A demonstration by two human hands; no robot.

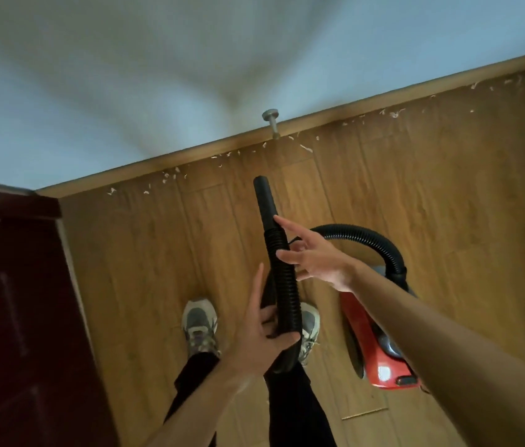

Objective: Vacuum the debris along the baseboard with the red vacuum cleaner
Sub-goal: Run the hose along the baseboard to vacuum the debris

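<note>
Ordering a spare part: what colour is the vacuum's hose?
Black, ribbed hose, clearest in the head view.

Bare forearms, black trousers (290, 411), grey-and-white laced trainers (199, 324).

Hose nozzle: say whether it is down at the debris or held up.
Held up: the nozzle points toward the baseboard, in the left hand, short of the debris.

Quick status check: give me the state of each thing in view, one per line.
Left hand: gripping the hose.
Right hand: open, fingertips touching the hose.
Hose: lifted, nozzle off the floor.
Red vacuum cleaner: standing on the floor.
Debris: scattered along the baseboard.
Door stopper: upright.
</note>
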